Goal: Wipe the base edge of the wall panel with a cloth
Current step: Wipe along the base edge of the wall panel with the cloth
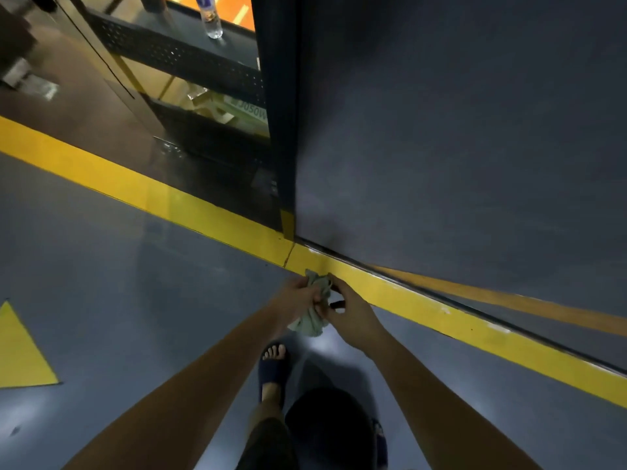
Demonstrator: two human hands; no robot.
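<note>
Centre frame, the left hand (298, 298) and right hand (354, 317) curl their fingers round the bunched cloth (310, 322); up top, a bottle (211, 20) stands on a shelf (176, 52).

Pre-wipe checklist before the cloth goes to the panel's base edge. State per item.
1. Cloth held: ok, left hand and right hand both grip it.
2. Cloth spread for wiping: not ok, it is bunched between the hands.
3. Cloth on the base edge of the wall panel: not ok, it is held apart from it, over the yellow floor line.
4. Base edge free of obstacles: ok along the visible stretch.
5. Dirt on the edge: cannot tell, too dim.
</note>
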